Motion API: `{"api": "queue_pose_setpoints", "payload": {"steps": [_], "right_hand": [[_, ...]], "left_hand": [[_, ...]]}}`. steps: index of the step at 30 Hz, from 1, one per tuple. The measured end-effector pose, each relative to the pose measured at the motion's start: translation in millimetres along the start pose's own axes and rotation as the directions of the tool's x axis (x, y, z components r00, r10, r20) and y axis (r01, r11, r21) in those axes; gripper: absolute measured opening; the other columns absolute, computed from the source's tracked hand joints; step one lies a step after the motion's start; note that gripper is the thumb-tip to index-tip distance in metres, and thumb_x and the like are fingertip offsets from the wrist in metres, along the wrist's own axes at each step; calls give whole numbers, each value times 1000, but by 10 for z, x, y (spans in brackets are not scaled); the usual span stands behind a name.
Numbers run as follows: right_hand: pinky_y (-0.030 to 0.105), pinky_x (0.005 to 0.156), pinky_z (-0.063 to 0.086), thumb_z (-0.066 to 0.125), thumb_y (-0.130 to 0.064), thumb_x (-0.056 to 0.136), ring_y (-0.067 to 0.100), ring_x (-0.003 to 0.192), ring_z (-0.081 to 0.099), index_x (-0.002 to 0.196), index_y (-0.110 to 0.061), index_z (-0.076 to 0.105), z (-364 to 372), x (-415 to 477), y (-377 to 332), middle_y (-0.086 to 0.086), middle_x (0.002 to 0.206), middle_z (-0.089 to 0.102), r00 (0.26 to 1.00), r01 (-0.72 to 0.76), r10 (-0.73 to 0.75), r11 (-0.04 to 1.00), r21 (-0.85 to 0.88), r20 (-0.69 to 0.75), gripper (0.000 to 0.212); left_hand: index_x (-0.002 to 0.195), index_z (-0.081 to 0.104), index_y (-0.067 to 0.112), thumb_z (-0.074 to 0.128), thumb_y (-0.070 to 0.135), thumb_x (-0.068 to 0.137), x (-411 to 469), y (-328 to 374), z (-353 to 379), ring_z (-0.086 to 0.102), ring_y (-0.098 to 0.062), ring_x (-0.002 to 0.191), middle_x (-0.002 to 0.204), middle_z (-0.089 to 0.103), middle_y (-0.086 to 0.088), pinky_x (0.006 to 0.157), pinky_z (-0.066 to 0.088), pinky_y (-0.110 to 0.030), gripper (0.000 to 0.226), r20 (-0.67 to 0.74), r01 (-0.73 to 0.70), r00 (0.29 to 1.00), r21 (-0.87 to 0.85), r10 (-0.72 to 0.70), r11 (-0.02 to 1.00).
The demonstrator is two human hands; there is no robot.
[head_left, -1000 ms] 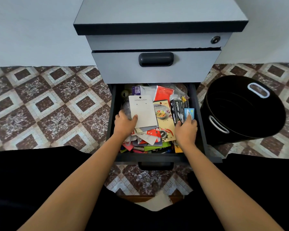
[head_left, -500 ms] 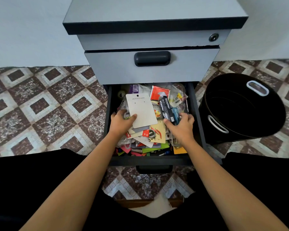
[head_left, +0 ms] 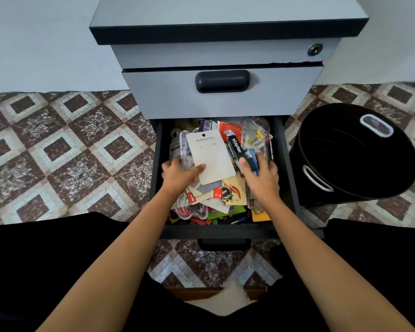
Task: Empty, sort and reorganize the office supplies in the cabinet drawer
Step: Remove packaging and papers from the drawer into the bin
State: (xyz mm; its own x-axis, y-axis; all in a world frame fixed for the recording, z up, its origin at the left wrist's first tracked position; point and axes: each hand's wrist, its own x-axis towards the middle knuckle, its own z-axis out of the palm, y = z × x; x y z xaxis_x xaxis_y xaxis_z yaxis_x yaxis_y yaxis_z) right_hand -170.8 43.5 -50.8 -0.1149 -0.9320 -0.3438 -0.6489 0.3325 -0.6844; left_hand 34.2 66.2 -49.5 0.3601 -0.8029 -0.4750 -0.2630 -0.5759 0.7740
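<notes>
The bottom drawer of a grey cabinet is pulled out and crammed with mixed supplies. My left hand grips a bundle topped by a white card marked JEWELLERY, thumb on the card's lower left corner. My right hand grips a black box marked stapler together with blue and clear plastic packets. Underneath lie a cream card with red chillies, red tags, green and orange paper and pens along the drawer's front edge.
A round black bin with white handles lies tilted on the patterned tile floor, right of the cabinet. The drawer above, with its dark handle, is closed. My dark-clothed legs fill the bottom of the view.
Both hands have closed around handfuls and lifted them slightly. The stapler box and packets under my right hand have tipped up and shifted left, toward the white card.
</notes>
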Motion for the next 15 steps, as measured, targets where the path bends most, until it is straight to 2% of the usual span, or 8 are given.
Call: {"api": "queue_pose_setpoints", "payload": {"steps": [2,5,7,12,13,15], "right_hand": [[56,115,10,39,-67,87,34,144,7,143,-37,29,14,-3,10,12,157,3,1000,-4,4,1000,-10,-21,64],[56,114,15,41,-67,86,38,142,12,138,-43,34,24,0,20,14,157,2,999,-30,31,999,41,-9,58],[56,113,18,40,-68,86,41,140,17,137,-45,34,8,9,15,16,155,8,999,-53,52,998,36,1,55],[53,109,22,38,-71,85,39,134,26,141,-45,27,-48,79,57,15,145,35,998,-69,68,998,8,13,63],[52,109,23,39,-71,85,39,133,27,143,-44,26,-57,89,65,14,143,38,997,-70,70,998,7,12,66],[51,109,24,41,-71,84,38,133,28,145,-40,25,-75,97,62,15,141,38,997,-71,71,997,1,11,70]], "left_hand": [[146,25,17,75,45,74,3,-13,12,30,-31,135,149,18,-11,111,31,-46,92,-4,0,1000,-18,0,1000],[144,24,29,79,57,57,-15,-34,26,43,-31,128,145,34,-10,105,40,-50,107,26,-3,1000,-124,7,992],[143,23,33,79,58,54,-7,-67,34,49,-28,122,142,40,-7,101,44,-49,108,33,14,999,-155,-9,988],[146,21,26,76,43,73,-40,-30,56,53,-24,118,132,47,3,100,45,-46,92,22,5,1000,-158,-1,987],[146,21,27,76,49,70,-47,-22,52,51,-25,121,136,45,1,101,44,-47,97,23,12,1000,-136,-9,991],[144,22,31,74,68,51,-36,-21,46,46,-27,126,142,42,-3,101,43,-49,113,7,-1,1000,-84,1,996]]}}
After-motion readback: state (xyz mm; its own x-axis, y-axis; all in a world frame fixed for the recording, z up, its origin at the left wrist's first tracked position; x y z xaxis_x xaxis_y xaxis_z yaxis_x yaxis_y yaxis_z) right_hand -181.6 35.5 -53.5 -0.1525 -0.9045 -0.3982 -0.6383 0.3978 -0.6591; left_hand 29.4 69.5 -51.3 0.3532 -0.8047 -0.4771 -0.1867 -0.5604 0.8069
